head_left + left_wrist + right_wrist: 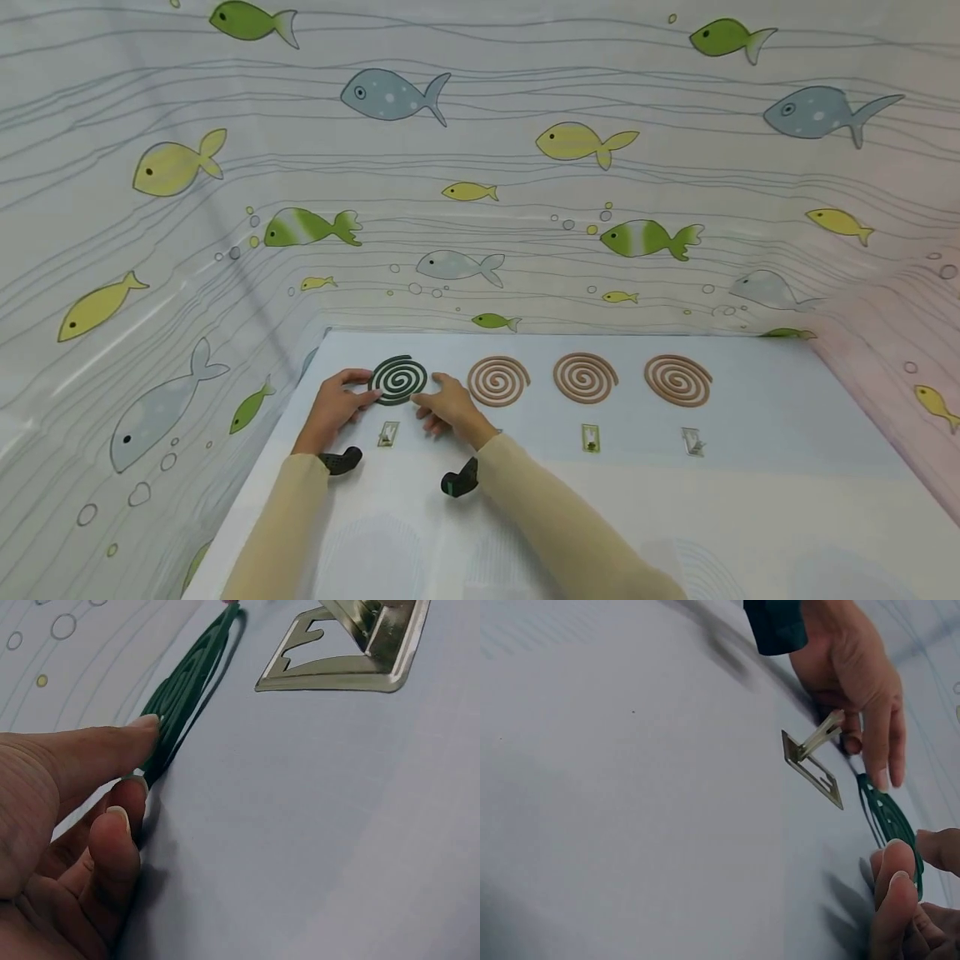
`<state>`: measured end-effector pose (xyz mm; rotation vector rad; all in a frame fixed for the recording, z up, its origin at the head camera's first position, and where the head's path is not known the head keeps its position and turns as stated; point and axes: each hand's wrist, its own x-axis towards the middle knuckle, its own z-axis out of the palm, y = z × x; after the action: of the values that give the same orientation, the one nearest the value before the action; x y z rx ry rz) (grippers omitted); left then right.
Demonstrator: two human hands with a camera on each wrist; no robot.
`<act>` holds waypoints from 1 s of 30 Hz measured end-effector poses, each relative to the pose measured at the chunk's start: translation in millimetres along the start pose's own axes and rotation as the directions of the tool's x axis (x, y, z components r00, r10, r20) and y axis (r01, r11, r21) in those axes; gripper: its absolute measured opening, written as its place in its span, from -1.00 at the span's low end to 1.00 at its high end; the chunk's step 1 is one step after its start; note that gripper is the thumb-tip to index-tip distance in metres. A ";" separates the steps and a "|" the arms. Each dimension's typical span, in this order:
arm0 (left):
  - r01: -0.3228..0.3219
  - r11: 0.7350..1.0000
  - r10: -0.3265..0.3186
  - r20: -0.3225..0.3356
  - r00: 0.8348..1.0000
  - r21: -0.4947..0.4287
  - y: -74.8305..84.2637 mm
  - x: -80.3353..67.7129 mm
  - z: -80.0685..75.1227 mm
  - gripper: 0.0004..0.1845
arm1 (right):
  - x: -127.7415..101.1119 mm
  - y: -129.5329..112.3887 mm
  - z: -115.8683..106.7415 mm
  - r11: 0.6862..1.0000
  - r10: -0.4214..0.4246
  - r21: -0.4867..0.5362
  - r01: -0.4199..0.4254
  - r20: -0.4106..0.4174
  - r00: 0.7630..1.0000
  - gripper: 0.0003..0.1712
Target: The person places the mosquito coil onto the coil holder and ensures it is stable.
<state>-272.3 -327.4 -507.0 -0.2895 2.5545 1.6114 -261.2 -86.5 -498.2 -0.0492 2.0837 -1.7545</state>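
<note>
Green coil (398, 379) sits at the far left end of a row of four spirals on the white table (750, 500), near the back edge. Both my hands are on it. Left hand (334, 407) has its fingertips (146, 724) against the coil's left rim, fingers mostly straight, thumb alongside; the left wrist view shows the near edge pinched lightly between finger and thumb. Right hand (448, 408) touches the right rim, fingers (892, 862) bent and bunched at the edge of the coil; from the right wrist view I cannot tell if they actually grip it or just press. The coil looks slightly tilted up off the table in the left wrist view.

Small metal stand (387, 434) lies just in front of the coil, between my hands, not touching it. Three tan coils (585, 377) lie to the right, well apart from each other, with two more stands (591, 438) in front of them. Fish-print sheet (480, 167) lines the walls behind.
</note>
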 end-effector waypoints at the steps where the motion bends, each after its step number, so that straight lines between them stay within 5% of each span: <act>1: -0.003 1.000 0.003 -0.005 1.000 0.005 0.4 0.5 1.0 -0.43 | 0.6 0.5 -0.8 1.000 -0.001 0.001 0.001 0.004 1.000 -0.18; 10: -0.009 1.000 0.009 -0.029 1.000 0.018 1.9 -2.6 2.4 -0.46 | 2.5 3.8 1.5 0.996 -0.004 0.090 0.003 0.005 1.000 -0.30; 21: -0.034 0.998 0.034 -0.014 0.999 0.047 -0.9 -5.7 0.3 -0.49 | 2.3 -3.6 21.7 0.963 0.068 0.270 -0.015 -0.187 0.980 -0.45; 30: -0.046 0.996 0.044 0.026 0.999 0.073 -2.2 -5.6 -1.8 -0.51 | 6.2 -1.5 28.9 0.961 0.085 0.277 -0.007 -0.270 0.959 -0.49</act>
<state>-266.4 -329.3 -507.1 -0.2058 2.6130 1.5209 -257.6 -115.6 -502.1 0.3447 1.9816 -2.1061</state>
